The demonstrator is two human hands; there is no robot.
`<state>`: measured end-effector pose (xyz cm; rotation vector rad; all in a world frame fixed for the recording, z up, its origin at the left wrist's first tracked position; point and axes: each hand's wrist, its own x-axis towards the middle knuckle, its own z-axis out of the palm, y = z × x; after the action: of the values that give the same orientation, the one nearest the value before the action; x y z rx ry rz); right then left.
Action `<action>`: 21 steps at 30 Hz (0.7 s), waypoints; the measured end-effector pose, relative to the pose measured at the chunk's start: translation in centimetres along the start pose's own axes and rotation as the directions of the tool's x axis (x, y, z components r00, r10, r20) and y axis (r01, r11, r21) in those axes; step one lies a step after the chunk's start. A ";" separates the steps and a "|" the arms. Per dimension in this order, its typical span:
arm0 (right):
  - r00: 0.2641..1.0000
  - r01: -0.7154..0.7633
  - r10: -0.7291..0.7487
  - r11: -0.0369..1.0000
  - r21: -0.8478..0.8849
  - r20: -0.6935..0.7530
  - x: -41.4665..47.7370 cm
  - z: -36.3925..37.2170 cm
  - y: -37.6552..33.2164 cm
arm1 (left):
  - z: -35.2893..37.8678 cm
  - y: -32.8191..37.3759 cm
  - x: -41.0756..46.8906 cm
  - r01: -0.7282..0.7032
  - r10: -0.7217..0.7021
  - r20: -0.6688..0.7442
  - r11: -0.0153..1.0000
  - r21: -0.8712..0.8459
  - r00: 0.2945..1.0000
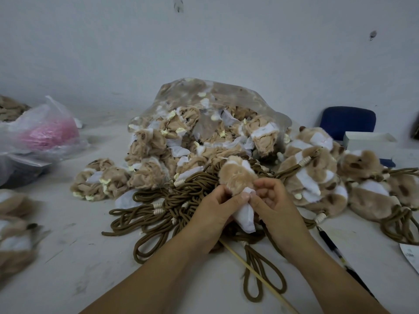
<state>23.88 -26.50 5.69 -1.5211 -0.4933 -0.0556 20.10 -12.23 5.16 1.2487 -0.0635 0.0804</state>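
Clear bag (260, 105) holds unstuffed plush skins (181, 132)

- You are looking at a frame where no word, number or brand is coming through clearly enough to read.
- You are seeing a few faint dark marks on the white card (410, 257) at the lower right edge of the frame, which is cutting it off. They are showing too small and blurred to make out as letters or digits.
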 end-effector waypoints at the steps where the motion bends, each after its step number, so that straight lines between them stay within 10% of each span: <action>1: 1.000 -0.007 0.007 1.000 -0.015 0.003 0.0 -0.1 0.1 | -0.1 0.0 0.0 0.000 0.000 0.012 1.000 -0.018 1.000; 21: 0.990 0.008 0.040 0.943 -0.334 0.136 -0.2 -1.1 -0.3 | -0.6 -0.1 0.1 -0.053 0.064 -0.037 0.965 0.257 0.997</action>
<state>23.89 -27.63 5.92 -1.8713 -0.6065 -0.0192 20.21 -11.64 4.90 1.5029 -0.0524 0.1721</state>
